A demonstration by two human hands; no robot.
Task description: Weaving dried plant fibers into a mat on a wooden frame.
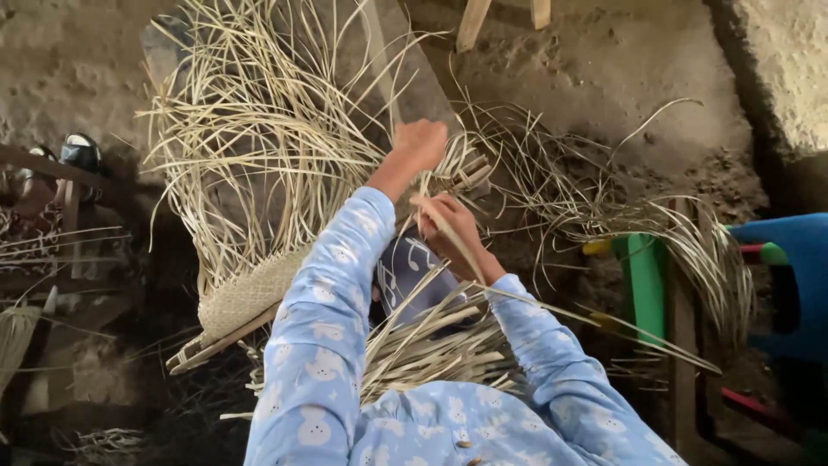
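My left hand (420, 143) was fisted around a strip (429, 183), pulling it taut above the woven mat (246, 298); my right hand (448, 229) pinched another strip (461, 250) to guide it.

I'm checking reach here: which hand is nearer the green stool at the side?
Right. The right hand grips a pale strip, on the side toward the green stool; the left hand is a closed fist farther off, over the loose strips.
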